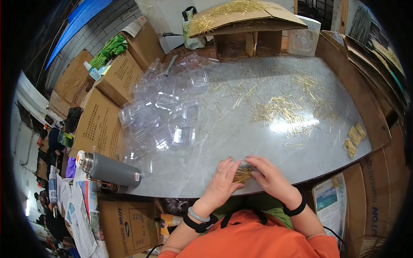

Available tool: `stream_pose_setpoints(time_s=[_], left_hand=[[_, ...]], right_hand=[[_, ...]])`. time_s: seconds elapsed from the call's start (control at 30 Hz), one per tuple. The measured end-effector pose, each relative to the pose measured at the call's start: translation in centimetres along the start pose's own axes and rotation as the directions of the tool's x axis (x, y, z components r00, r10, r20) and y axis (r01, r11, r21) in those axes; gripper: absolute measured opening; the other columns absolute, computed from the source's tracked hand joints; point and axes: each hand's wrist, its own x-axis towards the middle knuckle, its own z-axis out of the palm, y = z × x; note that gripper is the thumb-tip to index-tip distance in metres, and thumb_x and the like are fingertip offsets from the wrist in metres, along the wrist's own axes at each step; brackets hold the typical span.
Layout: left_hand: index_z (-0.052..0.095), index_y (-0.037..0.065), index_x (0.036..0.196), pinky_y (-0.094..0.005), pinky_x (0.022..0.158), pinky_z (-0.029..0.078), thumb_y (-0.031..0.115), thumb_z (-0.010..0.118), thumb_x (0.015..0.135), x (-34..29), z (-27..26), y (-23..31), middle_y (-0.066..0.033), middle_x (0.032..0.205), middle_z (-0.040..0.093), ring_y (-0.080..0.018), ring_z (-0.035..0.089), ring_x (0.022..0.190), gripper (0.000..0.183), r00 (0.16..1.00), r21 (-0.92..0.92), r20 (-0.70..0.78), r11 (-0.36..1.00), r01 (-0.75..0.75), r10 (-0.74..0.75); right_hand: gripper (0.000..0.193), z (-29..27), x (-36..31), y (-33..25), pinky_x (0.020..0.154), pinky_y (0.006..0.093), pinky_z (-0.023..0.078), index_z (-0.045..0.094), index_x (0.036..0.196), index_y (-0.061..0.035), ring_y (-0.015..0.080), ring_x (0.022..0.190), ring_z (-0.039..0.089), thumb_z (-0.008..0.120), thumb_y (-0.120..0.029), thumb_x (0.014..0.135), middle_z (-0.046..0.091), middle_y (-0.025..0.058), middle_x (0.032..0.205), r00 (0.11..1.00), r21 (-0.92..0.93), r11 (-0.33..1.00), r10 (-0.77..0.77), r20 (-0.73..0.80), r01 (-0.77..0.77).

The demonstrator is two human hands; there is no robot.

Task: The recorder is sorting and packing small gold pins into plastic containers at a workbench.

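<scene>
Close to the table's front edge, a small bundle of gold wire pins (243,175) lies between my two hands. My left hand (221,178) is curved against its left side, thumb at the near end. From the right, my right hand (270,177) closes round the bundle, its fingertips reaching over the far end. My palms hide part of the bundle. Farther off to the right, a loose heap of the same thin, bent gold pins (282,111) spreads over the grey tabletop (232,133). Several tidy gold bundles (355,136) sit at the table's right edge.
Clear plastic boxes (165,114) are piled on the table's left. A grey flask (109,170) lies at the front left corner. Cardboard cartons (101,129) line the left side. More pins cover a cardboard box (249,23) at the back, beside a white fan (303,38).
</scene>
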Motion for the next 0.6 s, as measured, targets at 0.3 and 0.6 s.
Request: stream_pose_setpoints(time_s=[0.3,0.6], left_hand=[[0.059,0.000,0.122,-0.0527,0.110,0.042,0.019,0.082,0.080,-0.1,0.4,-0.2,-0.0174,0.122,0.051,-0.0456,0.048,0.131,0.051,0.998,-0.063,-0.044,0.997,0.045,-0.048],[0.059,-0.003,0.119,-0.0546,0.114,0.039,0.020,0.081,0.081,-0.3,0.4,0.0,-0.0188,0.126,0.055,-0.0423,0.051,0.129,0.049,0.996,-0.062,-0.092,0.998,0.018,-0.023]], right_hand=[[0.045,3.7,-2.4,-1.6,0.094,0.0459,0.047,0.051,0.132,0.0009,0.0387,0.111,0.056,0.064,0.000,0.089,0.060,0.0188,0.120,0.935,-0.336,0.937,-0.037,-0.352,-0.090],[0.017,1.4,-1.4,-1.6,0.079,0.0420,0.049,0.065,0.091,-0.0043,0.0319,0.086,0.058,0.075,-0.008,0.077,0.060,0.0094,0.086,0.956,-0.445,0.878,0.041,-0.292,-0.173]])
